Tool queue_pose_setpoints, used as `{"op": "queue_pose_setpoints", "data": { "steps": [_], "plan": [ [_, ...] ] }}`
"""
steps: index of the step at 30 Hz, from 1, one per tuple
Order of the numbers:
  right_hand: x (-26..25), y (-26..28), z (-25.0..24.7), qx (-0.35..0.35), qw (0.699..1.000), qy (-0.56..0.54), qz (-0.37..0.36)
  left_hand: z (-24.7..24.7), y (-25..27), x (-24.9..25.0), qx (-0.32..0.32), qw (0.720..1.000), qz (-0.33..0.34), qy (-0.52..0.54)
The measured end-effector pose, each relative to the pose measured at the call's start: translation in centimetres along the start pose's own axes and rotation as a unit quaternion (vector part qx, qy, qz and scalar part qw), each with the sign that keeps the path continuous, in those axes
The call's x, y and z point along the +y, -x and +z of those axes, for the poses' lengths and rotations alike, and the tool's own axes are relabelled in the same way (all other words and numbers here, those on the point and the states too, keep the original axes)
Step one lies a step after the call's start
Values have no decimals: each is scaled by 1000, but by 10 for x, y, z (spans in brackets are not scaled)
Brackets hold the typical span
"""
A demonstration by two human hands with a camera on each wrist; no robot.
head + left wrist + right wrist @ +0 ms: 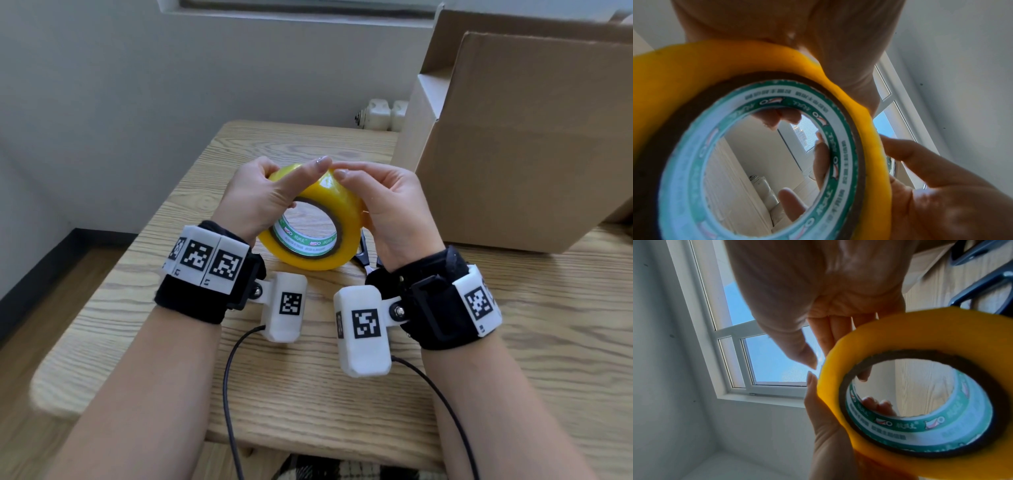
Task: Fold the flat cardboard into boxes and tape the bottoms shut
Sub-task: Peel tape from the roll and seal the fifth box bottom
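Observation:
A roll of yellow packing tape (337, 200) with a green-printed core is held up on edge over the wooden table (308, 377). My left hand (260, 195) grips its left side, fingers hooked into the core and thumb lying over the top. My right hand (394, 205) curls round the right side, its thumb and forefinger meeting the left thumb on the outer face. A folded brown cardboard box (531, 137) stands at the right. The left wrist view shows the tape roll (663, 81) close up. In the right wrist view, the tape roll (900, 329) sits against my right fingers.
Dark-handled scissors (363, 253) lie on the table under my right hand and show as scissors (982, 283) in the right wrist view. A white radiator (380, 114) stands behind the table's far edge. Cables trail from both wrist cameras toward me.

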State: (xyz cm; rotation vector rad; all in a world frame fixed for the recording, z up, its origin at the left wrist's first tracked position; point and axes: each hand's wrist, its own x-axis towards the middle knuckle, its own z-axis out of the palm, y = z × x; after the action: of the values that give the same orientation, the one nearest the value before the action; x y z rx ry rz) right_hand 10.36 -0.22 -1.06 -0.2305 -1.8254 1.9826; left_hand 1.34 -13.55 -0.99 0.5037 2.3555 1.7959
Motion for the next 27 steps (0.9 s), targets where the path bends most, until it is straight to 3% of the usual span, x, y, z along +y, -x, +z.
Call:
{"op": "queue_pose_setpoints", "data": {
  "steps": [27],
  "plan": [
    [0, 2, 5, 42, 998, 28, -41, 2, 4, 4, -3, 1000, 15, -24]
  ]
}}
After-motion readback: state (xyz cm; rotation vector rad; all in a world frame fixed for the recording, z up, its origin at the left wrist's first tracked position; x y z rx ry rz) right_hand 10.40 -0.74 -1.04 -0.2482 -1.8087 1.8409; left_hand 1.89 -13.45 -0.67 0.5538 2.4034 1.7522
